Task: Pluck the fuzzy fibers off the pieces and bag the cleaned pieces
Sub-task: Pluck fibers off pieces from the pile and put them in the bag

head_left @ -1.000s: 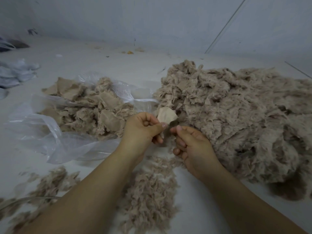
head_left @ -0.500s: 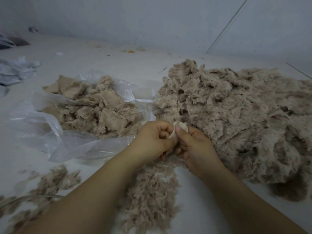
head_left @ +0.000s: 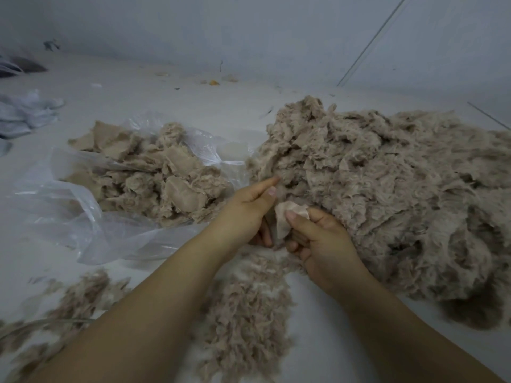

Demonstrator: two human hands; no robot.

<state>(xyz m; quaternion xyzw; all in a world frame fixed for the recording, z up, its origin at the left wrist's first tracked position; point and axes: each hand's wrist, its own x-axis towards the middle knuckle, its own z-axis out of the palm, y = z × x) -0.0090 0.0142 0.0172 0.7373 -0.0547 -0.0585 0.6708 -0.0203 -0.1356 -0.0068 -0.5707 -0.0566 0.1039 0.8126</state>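
Note:
A small pale piece [head_left: 280, 223] is pinched in my right hand [head_left: 323, 244], thumb pressed on its front, just before the big heap of fuzzy tan pieces [head_left: 387, 189]. My left hand [head_left: 243, 214] sits right beside it on the left. Its forefinger and thumb stretch up toward the heap, close together, and its lower fingers curl under. Whether they pinch fibers is unclear. A clear plastic bag [head_left: 69, 194] lies open to the left with several smoother cleaned pieces [head_left: 177, 186] on it.
Plucked loose fibers [head_left: 249, 299] lie in a mound between my forearms, and more fluff [head_left: 77, 297] is scattered at the lower left. Crumpled white plastic [head_left: 25, 111] lies at the far left. A wall rises behind the white floor.
The piece passed from my left hand to my right. The hands came together on it, then my left forefinger and thumb drew away upward.

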